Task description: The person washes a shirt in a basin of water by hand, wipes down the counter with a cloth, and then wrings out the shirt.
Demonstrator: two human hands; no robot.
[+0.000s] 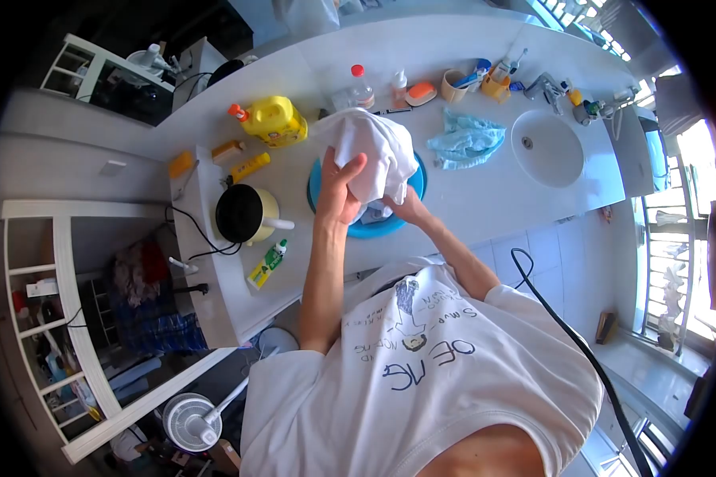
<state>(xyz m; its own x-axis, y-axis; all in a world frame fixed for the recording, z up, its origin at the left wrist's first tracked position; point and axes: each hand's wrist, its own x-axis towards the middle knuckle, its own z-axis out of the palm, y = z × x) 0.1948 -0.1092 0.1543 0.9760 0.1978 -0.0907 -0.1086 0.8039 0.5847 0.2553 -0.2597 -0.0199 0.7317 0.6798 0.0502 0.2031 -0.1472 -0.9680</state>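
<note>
A white cloth (370, 147) is held up in a bunch above a round blue basin (416, 184). My left hand (342, 189) grips the cloth's left side, thumb raised along its front and the other fingers hidden behind it. My right hand (408, 208) is closed on the lower right edge of the same cloth, close to the basin's rim. Below the cloth, more pale fabric (374, 212) lies in the basin, partly covered by my hands.
A yellow jug (277, 121), a dark-interior pot (241, 213) and a green-and-yellow bottle (268, 264) stand or lie to the left. A light blue cloth (467, 140) and a sink (547, 149) are to the right. A clear bottle (363, 90) with a red cap stands behind.
</note>
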